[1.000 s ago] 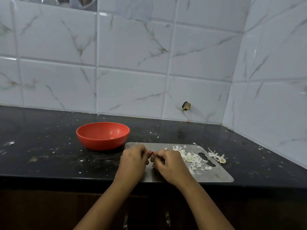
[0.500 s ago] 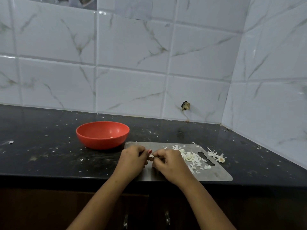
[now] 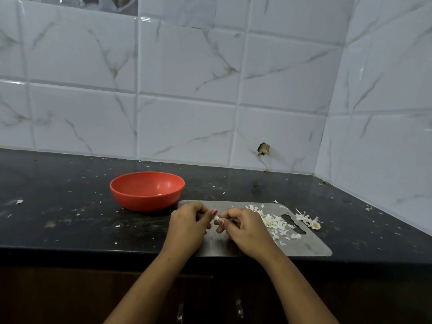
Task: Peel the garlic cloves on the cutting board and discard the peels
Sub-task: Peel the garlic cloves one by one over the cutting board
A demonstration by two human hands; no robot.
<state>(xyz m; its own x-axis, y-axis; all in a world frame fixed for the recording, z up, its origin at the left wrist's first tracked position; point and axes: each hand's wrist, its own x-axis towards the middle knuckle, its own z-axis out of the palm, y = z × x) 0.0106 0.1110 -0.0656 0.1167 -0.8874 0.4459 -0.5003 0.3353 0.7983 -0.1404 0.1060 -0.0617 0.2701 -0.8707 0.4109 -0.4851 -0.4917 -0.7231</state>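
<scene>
Steel-grey and strewn with papery skins, the cutting board sits at the front edge of a black countertop as a person works a garlic clove between both hands, just above the board's left half. The left hand curls its fingers and thumb round one end of the small pale clove. The right hand pinches the other end between thumb and forefinger, its remaining fingers folded under. Fingertips hide most of the clove, so how much skin is left on it cannot be told.

A heap of loose peels lies on the board just beside the right hand, and a stripped garlic stalk rests at the board's right edge. A red bowl stands on the counter just beside the board's far left corner; its contents are hard to make out.

The step in hand appears to be stripping the skin from this clove. Done well, it calls for one hand to steady the clove while the other catches a loose edge with a nail and pulls along its length. Working over the board would let scraps fall on the heap rather than on the flecked counter. The peels look light enough to scatter, so gathering them for disposal probably wants a slow sweep.
</scene>
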